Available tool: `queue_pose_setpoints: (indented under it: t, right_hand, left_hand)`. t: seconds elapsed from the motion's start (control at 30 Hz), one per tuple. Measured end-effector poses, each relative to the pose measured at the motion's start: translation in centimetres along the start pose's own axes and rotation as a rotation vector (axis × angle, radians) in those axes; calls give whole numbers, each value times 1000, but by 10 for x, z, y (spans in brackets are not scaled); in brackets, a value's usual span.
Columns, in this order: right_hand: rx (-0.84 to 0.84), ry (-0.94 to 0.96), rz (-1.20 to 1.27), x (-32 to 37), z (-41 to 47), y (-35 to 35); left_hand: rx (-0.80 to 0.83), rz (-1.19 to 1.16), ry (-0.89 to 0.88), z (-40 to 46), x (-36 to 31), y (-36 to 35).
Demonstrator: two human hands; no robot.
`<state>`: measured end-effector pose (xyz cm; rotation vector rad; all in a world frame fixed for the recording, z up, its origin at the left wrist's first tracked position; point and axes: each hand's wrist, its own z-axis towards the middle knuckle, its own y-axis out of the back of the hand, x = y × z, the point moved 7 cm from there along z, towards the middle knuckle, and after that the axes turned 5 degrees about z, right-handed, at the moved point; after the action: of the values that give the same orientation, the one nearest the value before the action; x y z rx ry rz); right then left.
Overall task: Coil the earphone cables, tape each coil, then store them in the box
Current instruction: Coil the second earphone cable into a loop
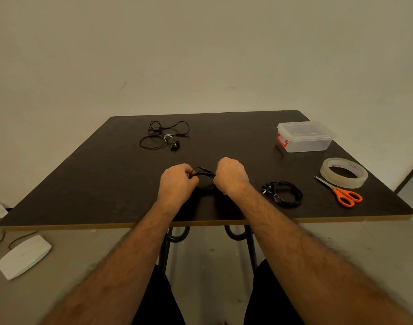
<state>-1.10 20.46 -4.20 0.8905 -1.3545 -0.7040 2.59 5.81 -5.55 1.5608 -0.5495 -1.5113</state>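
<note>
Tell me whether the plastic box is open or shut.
Shut: the clear lid sits flat on the plastic box, with its red latch at the side.

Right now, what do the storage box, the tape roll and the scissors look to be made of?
Storage box: clear, slightly frosted plastic, since the table shows through it, with a red plastic-looking latch. Tape roll: glossy transparent film wound on a pale core with printed lettering, likely card. Scissors: shiny grey blades, probably steel, with smooth orange handles that look like moulded plastic.

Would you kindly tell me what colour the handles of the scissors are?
Orange; the scissors lie beside the tape roll, clearest in the head view.
</note>
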Motion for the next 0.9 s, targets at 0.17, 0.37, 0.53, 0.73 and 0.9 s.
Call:
queue_pose_setpoints:
  t: [0.17,0.37,0.53,0.73,0.9]
  right_hand:
    - [-2,-6,-13,-1,2,-2]
    - [0,-6,-26,-1,3,-6]
    - [7,-9,-20,-2,5,-7]
    - [1,0,-20,-4,4,-6]
    - [-8,12,-11,-5,5,-8]
  left_hand:
    - [64,-8,38,0,4,1]
    - [92,-87,94,0,9,1]
    - [61,-101,90,2,8,1]
    - [82,9,82,1,3,1]
    - [93,73,108,0,7,1]
